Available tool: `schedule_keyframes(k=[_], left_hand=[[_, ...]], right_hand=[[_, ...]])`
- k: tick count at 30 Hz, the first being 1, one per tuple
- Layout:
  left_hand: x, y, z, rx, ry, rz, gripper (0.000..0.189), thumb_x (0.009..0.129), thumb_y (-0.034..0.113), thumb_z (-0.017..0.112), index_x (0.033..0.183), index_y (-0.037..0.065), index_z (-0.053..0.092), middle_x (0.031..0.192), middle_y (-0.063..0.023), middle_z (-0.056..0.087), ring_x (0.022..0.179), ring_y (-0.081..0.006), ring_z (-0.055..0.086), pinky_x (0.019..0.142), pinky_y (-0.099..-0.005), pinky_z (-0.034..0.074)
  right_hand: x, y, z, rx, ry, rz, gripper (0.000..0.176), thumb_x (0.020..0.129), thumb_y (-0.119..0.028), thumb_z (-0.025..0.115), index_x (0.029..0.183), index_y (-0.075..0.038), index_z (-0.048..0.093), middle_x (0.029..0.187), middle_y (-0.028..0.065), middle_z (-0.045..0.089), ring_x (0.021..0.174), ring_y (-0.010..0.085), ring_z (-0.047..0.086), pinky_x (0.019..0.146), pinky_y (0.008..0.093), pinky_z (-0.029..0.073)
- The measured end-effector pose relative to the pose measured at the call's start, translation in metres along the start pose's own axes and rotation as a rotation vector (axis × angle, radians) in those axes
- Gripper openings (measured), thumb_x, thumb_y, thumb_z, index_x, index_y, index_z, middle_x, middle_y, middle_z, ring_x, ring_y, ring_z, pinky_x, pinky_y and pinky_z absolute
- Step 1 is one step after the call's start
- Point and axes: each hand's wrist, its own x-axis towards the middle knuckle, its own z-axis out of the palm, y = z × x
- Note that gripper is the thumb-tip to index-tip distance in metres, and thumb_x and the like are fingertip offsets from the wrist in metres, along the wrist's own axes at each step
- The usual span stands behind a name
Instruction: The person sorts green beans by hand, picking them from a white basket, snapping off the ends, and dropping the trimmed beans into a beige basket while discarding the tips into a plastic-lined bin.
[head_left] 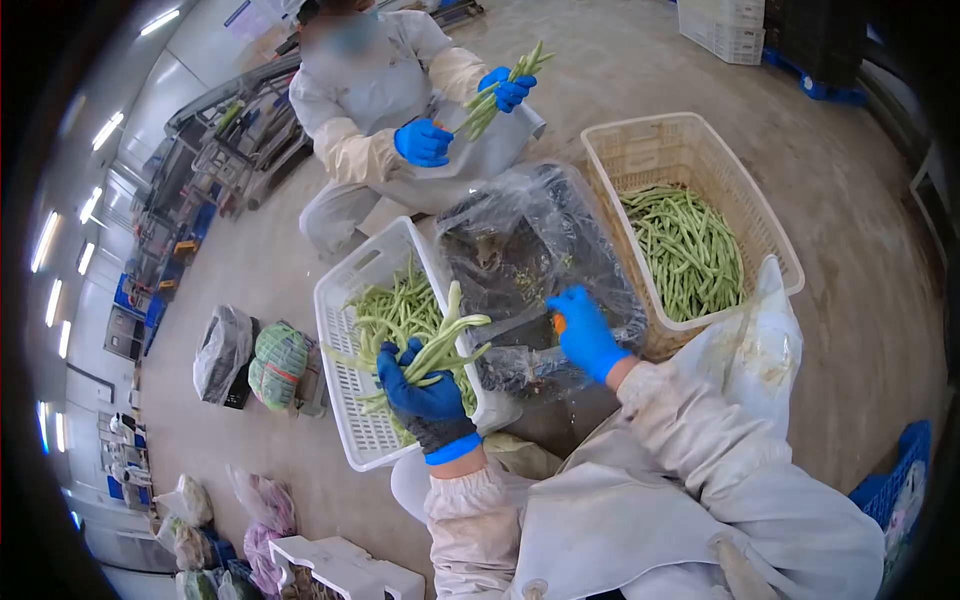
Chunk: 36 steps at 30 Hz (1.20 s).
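Observation:
My left hand (pixel 425 395), in a blue and dark glove, is closed round a loose bunch of green beans (pixel 440 345) above the white crate (pixel 345 400), where more beans lie. Over the near right part of the bin lined with clear plastic (pixel 540 270), my right hand (pixel 588 335), in a blue glove, is closed on a small orange-handled tool (pixel 559 323); its blade cannot be made out. Bits of green scrap lie in the lined bin. To its right, a beige crate (pixel 650 150) holds a pile of green beans (pixel 685 250).
A co-worker (pixel 400 110) in blue gloves sits opposite, holding beans (pixel 508 90) and a small tool. Bagged bundles (pixel 283 365) stand on the floor at left. A white box (pixel 345 570) is at the lower left, a blue crate (pixel 893 480) at the lower right.

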Motion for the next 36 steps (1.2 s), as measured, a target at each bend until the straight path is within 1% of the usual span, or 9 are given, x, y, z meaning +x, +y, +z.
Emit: schedule_keyframes(k=[2, 4, 6, 19, 24, 26, 29, 33, 36], left_hand=[[0.014, -0.004, -0.003, -1.12, 0.084, -0.794, 0.03, 0.09, 0.027, 0.055, 0.11, 0.005, 0.053, 0.085, -0.0072, 0.057, 0.086, -0.0207, 0.057, 0.082, -0.0365, 0.047], [0.015, -0.01, 0.003, -1.135, 0.1, -0.804, 0.027, 0.091, 0.027, 0.054, 0.108, 0.006, 0.054, 0.081, -0.0051, 0.057, 0.086, -0.0205, 0.056, 0.084, -0.0378, 0.047], [0.011, -0.012, 0.006, -1.085, 0.073, -0.81, 0.025, 0.091, 0.026, 0.054, 0.107, 0.006, 0.054, 0.078, -0.0039, 0.057, 0.085, -0.0204, 0.056, 0.083, -0.0377, 0.047], [0.003, 0.015, 0.017, -1.18, 0.087, -0.9, 0.025, 0.089, 0.025, 0.056, 0.103, 0.003, 0.055, 0.074, -0.0039, 0.054, 0.08, -0.0184, 0.056, 0.078, -0.032, 0.047], [0.009, 0.027, 0.008, -0.989, 0.155, -0.774, 0.031, 0.09, 0.027, 0.055, 0.108, 0.001, 0.054, 0.076, -0.0036, 0.053, 0.076, -0.0163, 0.055, 0.074, -0.0299, 0.047], [0.021, 0.018, -0.005, -1.164, 0.123, -0.785, 0.026, 0.09, 0.025, 0.054, 0.105, 0.004, 0.054, 0.076, -0.0038, 0.052, 0.078, -0.0182, 0.054, 0.074, -0.0323, 0.047], [0.026, -0.004, -0.009, -1.289, 0.049, -0.864, 0.022, 0.091, 0.023, 0.053, 0.102, 0.005, 0.053, 0.075, -0.0034, 0.052, 0.08, -0.0196, 0.054, 0.076, -0.0353, 0.048], [0.021, -0.015, -0.006, -1.156, 0.047, -0.903, 0.019, 0.091, 0.022, 0.052, 0.101, 0.005, 0.052, 0.076, -0.003, 0.053, 0.083, -0.0208, 0.054, 0.08, -0.039, 0.048], [0.019, -0.014, -0.004, -1.126, 0.025, -0.884, 0.019, 0.091, 0.021, 0.053, 0.102, 0.006, 0.053, 0.077, -0.0026, 0.053, 0.083, -0.0207, 0.054, 0.081, -0.0404, 0.048]], right_hand=[[0.017, -0.029, -0.019, -0.05, 0.035, -0.121, 0.024, 0.076, -0.011, 0.06, 0.099, -0.004, 0.062, 0.091, 0.0158, 0.061, 0.091, 0.0342, 0.056, 0.077, 0.0424, 0.045], [0.03, -0.071, -0.043, -0.107, 0.074, -0.243, 0.023, 0.077, -0.012, 0.06, 0.098, -0.005, 0.062, 0.09, 0.0144, 0.06, 0.094, 0.0343, 0.055, 0.078, 0.0428, 0.045], [0.031, -0.105, -0.055, 0.076, -0.327, -0.306, 0.024, 0.08, -0.013, 0.059, 0.102, -0.004, 0.06, 0.092, 0.016, 0.06, 0.086, 0.0365, 0.056, 0.077, 0.0431, 0.047], [0.013, -0.103, -0.007, 0.042, -0.356, -0.258, 0.014, 0.078, -0.013, 0.054, 0.088, -0.005, 0.061, 0.08, 0.0161, 0.06, 0.077, 0.0364, 0.059, 0.064, 0.0466, 0.048], [0.028, -0.004, 0.008, 0.189, 0.035, 0.291, 0.011, 0.072, -0.01, 0.056, 0.072, -0.004, 0.065, 0.07, 0.0213, 0.061, 0.067, 0.0394, 0.06, 0.061, 0.0461, 0.047], [0.034, 0.02, 0.001, 0.148, -0.07, 0.337, 0.019, 0.076, -0.012, 0.057, 0.091, -0.005, 0.067, 0.087, 0.0218, 0.063, 0.08, 0.0371, 0.062, 0.069, 0.0435, 0.048], [0.041, -0.008, -0.02, -0.042, 0.049, -0.251, 0.036, 0.081, -0.014, 0.056, 0.116, -0.007, 0.056, 0.112, 0.0203, 0.057, 0.096, 0.0354, 0.058, 0.082, 0.0417, 0.046], [0.039, -0.077, -0.051, 0.35, -0.559, -0.283, 0.031, 0.084, -0.012, 0.054, 0.114, -0.006, 0.056, 0.103, 0.019, 0.058, 0.095, 0.0363, 0.057, 0.081, 0.0416, 0.047], [0.038, -0.084, -0.047, 0.173, -0.581, -0.39, 0.024, 0.083, -0.01, 0.054, 0.106, -0.006, 0.058, 0.094, 0.0173, 0.057, 0.089, 0.0352, 0.057, 0.076, 0.0418, 0.047]])
